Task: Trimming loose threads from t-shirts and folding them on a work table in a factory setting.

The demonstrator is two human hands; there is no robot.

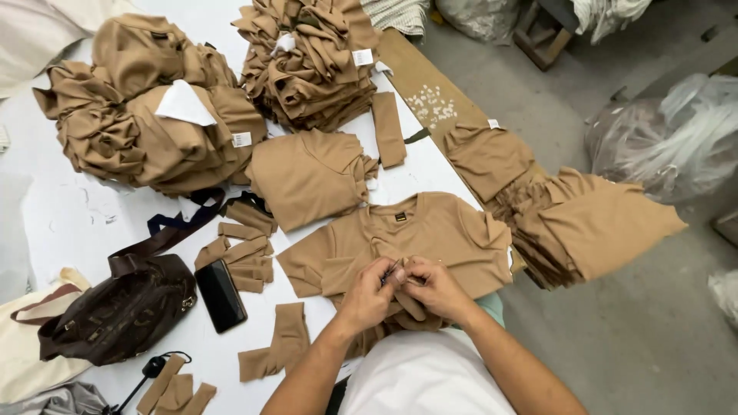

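- Far left of the hands: a dark brown leather handbag [123, 307] with a long strap lies on the white table [69, 223], resting against a cream cloth bag [23, 338].
- Up and left of the hands: a large heap of folded tan knit garments [146, 115] carries a loose white sheet of paper [184, 104] on top.
- Just left of the left hand: a black rectangular phone [221, 294] lies flat, face up.
- Between the phone and the left hand: small tan fabric strips [246, 250] lie in a loose cluster; a further folded strip [280, 342] lies near the left forearm.
- Above the hands: a second stack of tan garments [307, 61] stands at the far table edge, and a single folded tan piece [307, 177] lies nearer.
- Left hand [369, 296]: closed in a pinch on a fold of the tan short-sleeved T-shirt [430, 230], fingertips meeting those of the other hand.
- Right hand [434, 288]: also closed in a pinch on the same fold, touching the left hand. A thin small tool seems to sit between the fingers; its kind cannot be told.
- The T-shirt lies spread flat directly beyond both hands, neckline away from the person, lower part bunched under the hands.
- Right of the right hand: a fanned pile of tan garments [584, 223] hangs over the table edge above the grey concrete floor [630, 330].
- Far right: clear plastic bags [676, 138] sit on the floor.
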